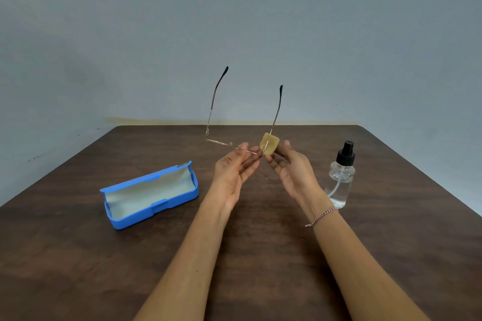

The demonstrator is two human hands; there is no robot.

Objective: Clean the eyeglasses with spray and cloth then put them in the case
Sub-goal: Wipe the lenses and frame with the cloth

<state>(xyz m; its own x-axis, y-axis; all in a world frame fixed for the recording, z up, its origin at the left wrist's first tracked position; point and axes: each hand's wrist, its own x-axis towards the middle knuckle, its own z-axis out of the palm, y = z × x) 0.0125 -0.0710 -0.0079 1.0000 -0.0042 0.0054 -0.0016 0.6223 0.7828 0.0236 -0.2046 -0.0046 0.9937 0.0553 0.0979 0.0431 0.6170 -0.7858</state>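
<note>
Thin gold-framed eyeglasses [211, 109] are held up over the table with both black-tipped arms unfolded and pointing up and away. My left hand [233, 172] pinches the frame near its bridge. My right hand [292, 167] pinches a small folded yellow cloth [270, 143] around the right lens. An open blue eyeglass case [150, 194] with a pale lining lies on the table to the left. A clear spray bottle [341, 177] with a black pump top stands upright to the right, partly behind my right wrist.
The dark brown wooden table [78, 255] reaches back to a plain grey wall [234, 21]. Its right edge slants past the bottle. A braided bracelet [323, 216] circles my right wrist.
</note>
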